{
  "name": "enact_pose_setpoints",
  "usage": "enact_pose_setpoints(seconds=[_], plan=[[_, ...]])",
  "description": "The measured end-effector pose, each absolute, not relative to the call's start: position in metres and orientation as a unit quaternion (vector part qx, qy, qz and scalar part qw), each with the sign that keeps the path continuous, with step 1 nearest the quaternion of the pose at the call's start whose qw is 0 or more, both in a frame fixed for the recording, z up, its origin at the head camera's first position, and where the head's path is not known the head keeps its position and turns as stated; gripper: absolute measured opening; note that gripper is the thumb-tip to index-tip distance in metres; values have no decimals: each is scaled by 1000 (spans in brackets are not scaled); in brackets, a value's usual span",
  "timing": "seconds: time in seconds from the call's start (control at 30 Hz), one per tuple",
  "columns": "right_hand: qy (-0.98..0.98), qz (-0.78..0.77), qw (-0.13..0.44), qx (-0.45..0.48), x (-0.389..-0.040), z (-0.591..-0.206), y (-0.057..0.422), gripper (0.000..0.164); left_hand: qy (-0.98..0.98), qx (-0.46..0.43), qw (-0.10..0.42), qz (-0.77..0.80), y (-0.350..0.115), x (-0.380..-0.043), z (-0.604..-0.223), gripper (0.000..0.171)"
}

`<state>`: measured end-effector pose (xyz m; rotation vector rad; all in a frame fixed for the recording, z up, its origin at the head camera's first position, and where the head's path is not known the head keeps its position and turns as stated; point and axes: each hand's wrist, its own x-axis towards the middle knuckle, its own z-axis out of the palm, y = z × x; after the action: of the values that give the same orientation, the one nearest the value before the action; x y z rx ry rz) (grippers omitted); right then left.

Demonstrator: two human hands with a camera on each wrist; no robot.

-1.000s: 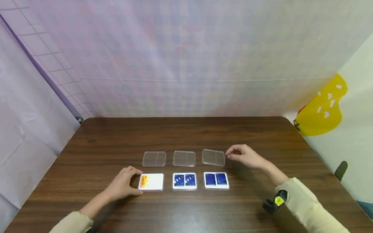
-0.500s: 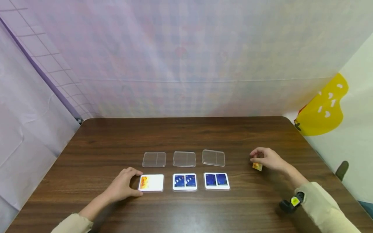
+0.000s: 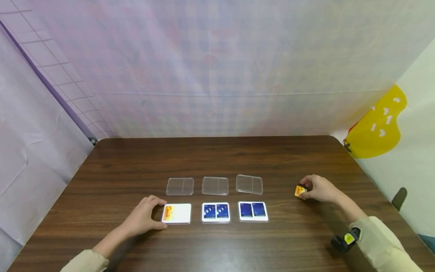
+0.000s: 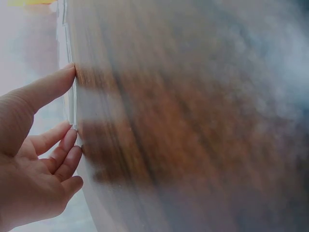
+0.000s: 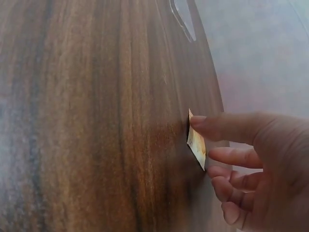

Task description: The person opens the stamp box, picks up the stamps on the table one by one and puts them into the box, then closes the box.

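Take the moon case (image 3: 215,212) as your landmark: it lies flat on the table (image 3: 224,155), showing two blue panels with pale crescents side by side in a white surround. Just to its left lies the left case (image 3: 180,213), orange and yellow at its left part and plain white over the rest. Your left hand (image 3: 144,214) is at that case's outer end, away from the moon case, its thumb touching the near edge and its fingers (image 4: 60,153) the far edge, so they grip it between them. Just to the right of the moon case lies the blue case (image 3: 253,211), with two dark panels in white. Directly beyond the moon case, well within the table's far edge, lies the middle tray (image 3: 215,186), clear and with a dividing line; the left tray (image 3: 180,186) and the right tray (image 3: 249,184) lie to either side of it, the right one turned slightly. Well to the right of the moon case, and a little farther from you, is the small orange card (image 3: 300,191). Your right hand (image 3: 320,188) pinches it between thumb and fingers, the thumb at one edge; you cannot tell whether the card rests fully on the table or is slightly raised.
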<state>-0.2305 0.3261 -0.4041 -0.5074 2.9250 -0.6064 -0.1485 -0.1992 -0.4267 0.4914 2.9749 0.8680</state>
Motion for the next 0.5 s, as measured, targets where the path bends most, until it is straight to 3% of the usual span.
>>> enact_pose_setpoints(seconds=[0.5], plan=[[960, -205, 99, -165, -239, -400, 327, 35, 948, 152, 6, 280, -199, -149, -428, 58]])
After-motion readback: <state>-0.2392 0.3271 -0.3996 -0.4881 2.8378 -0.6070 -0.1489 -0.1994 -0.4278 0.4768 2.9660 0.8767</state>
